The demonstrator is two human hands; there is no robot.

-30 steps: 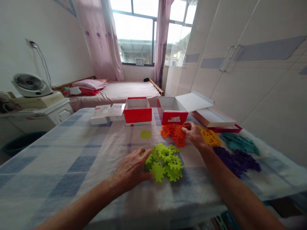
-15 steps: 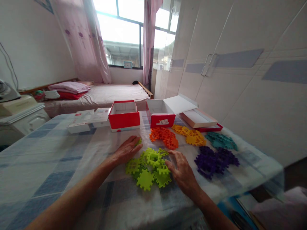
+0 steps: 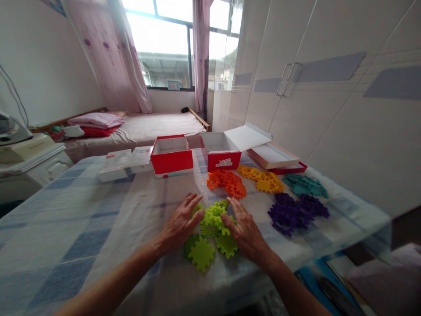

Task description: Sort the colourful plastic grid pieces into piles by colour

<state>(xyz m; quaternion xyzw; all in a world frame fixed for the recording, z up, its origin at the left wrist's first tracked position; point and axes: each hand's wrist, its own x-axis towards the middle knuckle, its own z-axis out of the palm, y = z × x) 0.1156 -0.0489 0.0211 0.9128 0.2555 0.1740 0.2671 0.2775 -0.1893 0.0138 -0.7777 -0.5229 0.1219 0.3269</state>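
A heap of lime green interlocking plastic tiles (image 3: 201,253) with notched edges lies on the cloth-covered table. My left hand (image 3: 180,221) rests against the heap's left side, fingers stretched forward and thumb apart, partly covering some tiles. Against the right side is my right hand (image 3: 245,228), its fingers extended and thumb touching the green pieces. Neither hand is closed around a tile. Beyond the hands lie orange tiles (image 3: 226,182) in a pile. Purple tiles (image 3: 296,213) sit to the right of my right hand.
Yellow tiles (image 3: 263,178) and teal tiles (image 3: 304,185) lie farther back on the right. Along the table's far side stand a red box (image 3: 173,161), a second red box (image 3: 223,161) with its lid raised, a shallow box lid (image 3: 272,157) and white cartons (image 3: 113,169).
My left hand has moved right and nearer, pushing in the heap's left side. My right hand has stayed against its right side. The green tiles are gathered closer together.
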